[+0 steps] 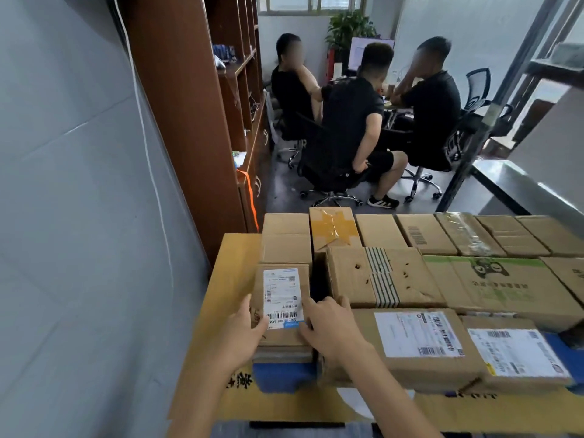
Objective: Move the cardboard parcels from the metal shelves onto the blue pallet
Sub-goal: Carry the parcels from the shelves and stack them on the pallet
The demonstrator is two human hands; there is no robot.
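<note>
Grey wall (pixel 63 184) left; brown shelving (pixel 189 121); window (pixel 311 2) beyond; office chairs (pixel 328 181).

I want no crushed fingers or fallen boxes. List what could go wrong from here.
Pinch: the right hand grips the small labelled parcel, fingers in the narrow gap beside the hole-punched box. Tip: the parcel sits at the left end of the blue pallet, so it may slide off when the left hand lets go.

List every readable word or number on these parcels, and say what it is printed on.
Nothing reads for certain.
Small parcel label: barcodes, print too small.
Green-printed box: characters upside down, blurred.
Flat parcel and rightmost flat parcel: labels too small.
Yellow cardboard: characters partly hidden, blurred.
</note>
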